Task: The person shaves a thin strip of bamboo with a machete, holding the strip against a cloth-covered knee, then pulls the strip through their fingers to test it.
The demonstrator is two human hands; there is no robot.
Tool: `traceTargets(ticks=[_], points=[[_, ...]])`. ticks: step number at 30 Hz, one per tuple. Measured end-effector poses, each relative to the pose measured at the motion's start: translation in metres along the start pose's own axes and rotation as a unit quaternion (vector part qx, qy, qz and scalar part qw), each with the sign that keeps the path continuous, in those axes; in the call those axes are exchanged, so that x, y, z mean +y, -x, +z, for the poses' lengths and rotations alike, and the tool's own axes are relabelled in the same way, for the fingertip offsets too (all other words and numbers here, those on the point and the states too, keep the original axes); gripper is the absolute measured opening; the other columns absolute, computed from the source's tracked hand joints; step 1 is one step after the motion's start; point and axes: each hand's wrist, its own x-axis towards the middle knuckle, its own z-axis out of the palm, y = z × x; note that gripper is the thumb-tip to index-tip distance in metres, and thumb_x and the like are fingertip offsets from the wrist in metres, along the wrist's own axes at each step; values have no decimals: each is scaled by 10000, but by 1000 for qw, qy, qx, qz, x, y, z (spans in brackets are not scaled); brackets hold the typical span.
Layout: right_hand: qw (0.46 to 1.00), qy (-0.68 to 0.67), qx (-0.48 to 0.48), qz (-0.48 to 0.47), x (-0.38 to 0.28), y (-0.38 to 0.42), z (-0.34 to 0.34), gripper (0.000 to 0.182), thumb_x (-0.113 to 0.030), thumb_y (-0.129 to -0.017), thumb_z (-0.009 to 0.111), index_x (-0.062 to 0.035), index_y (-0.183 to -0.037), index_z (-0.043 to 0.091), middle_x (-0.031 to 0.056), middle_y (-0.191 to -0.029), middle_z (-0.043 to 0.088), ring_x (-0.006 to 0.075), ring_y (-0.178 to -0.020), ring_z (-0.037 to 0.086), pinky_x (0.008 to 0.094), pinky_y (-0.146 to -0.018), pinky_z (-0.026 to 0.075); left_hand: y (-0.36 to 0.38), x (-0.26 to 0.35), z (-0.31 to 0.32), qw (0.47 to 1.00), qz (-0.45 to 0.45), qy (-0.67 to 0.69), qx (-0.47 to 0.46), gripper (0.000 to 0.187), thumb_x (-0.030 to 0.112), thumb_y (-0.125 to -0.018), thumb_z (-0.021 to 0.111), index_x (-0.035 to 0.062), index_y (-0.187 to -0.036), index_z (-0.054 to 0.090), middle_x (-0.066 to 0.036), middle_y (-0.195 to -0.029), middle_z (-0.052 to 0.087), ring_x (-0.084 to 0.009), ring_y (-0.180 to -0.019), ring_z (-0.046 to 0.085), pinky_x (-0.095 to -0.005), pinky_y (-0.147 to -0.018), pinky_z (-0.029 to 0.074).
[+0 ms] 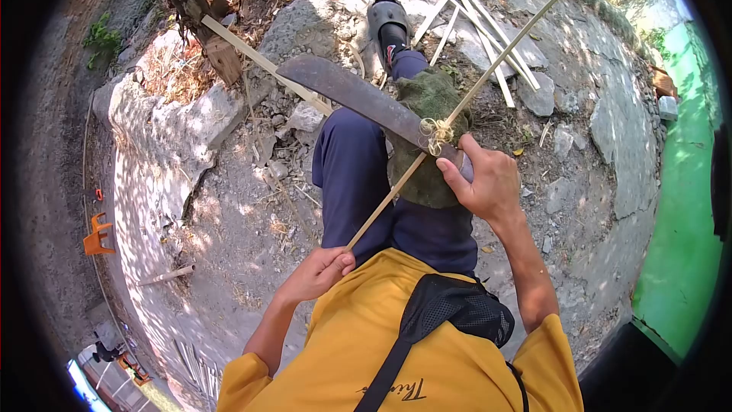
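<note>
My left hand, low near my waist, pinches the near end of a long thin bamboo strip. The strip slants up and right across my legs, its far end in the air. My right hand is closed on a machete, whose broad dark blade points up and left. Blade and strip cross just beside that hand. Curly pale shavings bunch at the crossing. Beneath lies a worn greenish cloth pad over my leg. The machete's handle is mostly hidden by my fingers.
Several pale bamboo strips lie on the ground ahead. Another strip leans against a wooden post at left. Broken concrete and stones surround my legs. A green sheet stands at right; an orange stool is far left.
</note>
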Motion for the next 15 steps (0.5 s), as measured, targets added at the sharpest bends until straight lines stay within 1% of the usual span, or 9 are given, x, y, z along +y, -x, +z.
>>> traceTargets(ticks=[3,4,7,9,10,11,13,14,15], points=[[1000,4,9,0,-3,5,0,546,-626,-969,647,-81,-938,614,171,-702,691,418,-655,706,532,-569,515,-7,1,-11,998,-32,-36,-47,376,339,-1168,469,67,-946,604,46,-680,448,-61,-623,445,-271,-563,369],[1000,6,6,4,-2,6,-1,546,-623,-969,648,-79,-938,614,171,-709,693,420,-659,706,533,-571,515,-10,8,-13,998,-29,-38,-46,376,339,-1168,469,67,-946,604,46,-680,448,-61,-623,445,-271,-563,369],[1000,5,17,6,-1,7,-3,519,-589,-967,661,-74,-935,607,180,-701,680,430,-660,696,533,-575,506,-28,27,-10,995,-97,-20,-29,331,370,-1136,543,46,-1118,609,-16,-766,555,-110,-648,529,-299,-623,473],[1000,0,27,2,-1,7,-3,492,-559,-966,671,-73,-931,600,189,-686,665,438,-658,685,533,-577,495,-48,25,-2,993,82,-67,46,395,390,-1133,551,18,-1264,574,-45,-874,621,-131,-685,607,-300,-678,526],[1000,-7,22,1,0,7,-3,492,-561,-963,675,-75,-935,604,185,-689,669,435,-658,687,533,-576,495,-57,37,2,995,86,-29,42,433,398,-1139,543,-8,-1288,569,-60,-924,643,-126,-726,642,-300,-706,538],[1000,-15,17,0,0,7,-2,491,-563,-960,679,-78,-938,607,181,-692,674,433,-659,688,533,-574,495,-65,43,3,995,87,-31,43,433,398,-1139,543,-8,-1288,569,-60,-924,643,-126,-726,642,-300,-706,538],[1000,-16,22,-4,-2,7,-1,507,-575,-960,682,-76,-929,600,173,-697,682,420,-653,697,523,-567,505,-80,56,7,999,11,37,-21,426,395,-1151,517,-6,-1284,574,-55,-907,620,-114,-706,613,-294,-690,528],[1000,-17,25,-6,-2,7,-1,523,-587,-960,685,-74,-920,593,166,-702,691,407,-648,705,513,-560,516,-85,61,11,996,20,75,-32,391,379,-1167,480,6,-1177,599,-1,-784,534,-77,-625,508,-264,-594,452],[999,-17,31,-5,-2,7,-1,523,-587,-960,685,-74,-920,593,166,-702,691,407,-648,705,513,-560,516,-90,61,10,997,23,70,-33,391,379,-1167,480,6,-1177,599,-1,-784,534,-77,-625,508,-264,-594,452]])
